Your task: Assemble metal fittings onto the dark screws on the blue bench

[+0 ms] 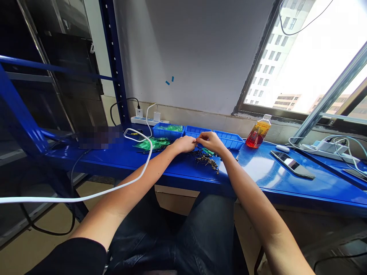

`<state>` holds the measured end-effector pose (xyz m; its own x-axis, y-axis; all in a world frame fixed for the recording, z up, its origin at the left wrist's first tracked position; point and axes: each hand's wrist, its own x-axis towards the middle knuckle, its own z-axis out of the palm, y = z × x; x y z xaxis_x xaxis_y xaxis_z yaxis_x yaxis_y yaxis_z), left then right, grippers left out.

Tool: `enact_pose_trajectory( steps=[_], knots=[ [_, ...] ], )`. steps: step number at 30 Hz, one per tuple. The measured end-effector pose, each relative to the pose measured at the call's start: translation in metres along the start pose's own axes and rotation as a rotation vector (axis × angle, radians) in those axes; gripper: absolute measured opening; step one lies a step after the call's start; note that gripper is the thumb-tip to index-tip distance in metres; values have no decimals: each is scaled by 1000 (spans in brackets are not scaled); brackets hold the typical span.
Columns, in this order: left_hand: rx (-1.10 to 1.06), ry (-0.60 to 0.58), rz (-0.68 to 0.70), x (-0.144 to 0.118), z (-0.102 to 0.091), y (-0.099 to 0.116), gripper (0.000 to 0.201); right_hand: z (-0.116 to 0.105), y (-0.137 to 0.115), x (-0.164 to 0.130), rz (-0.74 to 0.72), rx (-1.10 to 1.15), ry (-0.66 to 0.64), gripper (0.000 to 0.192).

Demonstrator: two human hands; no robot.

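My left hand (185, 144) and my right hand (210, 141) meet above the blue table (174, 165), fingertips almost touching. Both are closed in a pinch. Something small and dark shows between the fingertips, too small to name. Just below them lies a loose pile of small brass-coloured and dark metal pieces (208, 160), thin and screw-like. A bit of green plastic (208, 151) pokes out beside my right hand. Left of my left hand, green plastic bags (153, 144) lie heaped on the table.
Behind my hands stand blue bins, the left bin (160, 133) holding green plastic and the right bin (229, 141) near a drink bottle (258, 131). A phone (291, 164) lies at right. A white cable (114, 189) hangs across my left forearm. Power strips (146, 121) sit along the wall.
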<state>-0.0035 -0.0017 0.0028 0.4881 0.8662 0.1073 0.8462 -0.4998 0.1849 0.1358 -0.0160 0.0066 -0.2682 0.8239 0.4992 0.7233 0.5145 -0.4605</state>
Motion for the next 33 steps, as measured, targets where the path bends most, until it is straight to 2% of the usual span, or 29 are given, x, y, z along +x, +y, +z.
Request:
enact_pose_trajectory(
  steps=[17, 26, 33],
  knots=[
    [-6, -6, -37, -4, -2, 3, 37, 1, -1, 1, -52, -34, 7, 13],
    [7, -4, -27, -3, -3, 4, 38, 1, -7, 1, 24, -62, -53, 9],
    [17, 3, 18, -3, -2, 3, 40, 1, -1, 2, 39, -131, -27, 11]
  ],
)
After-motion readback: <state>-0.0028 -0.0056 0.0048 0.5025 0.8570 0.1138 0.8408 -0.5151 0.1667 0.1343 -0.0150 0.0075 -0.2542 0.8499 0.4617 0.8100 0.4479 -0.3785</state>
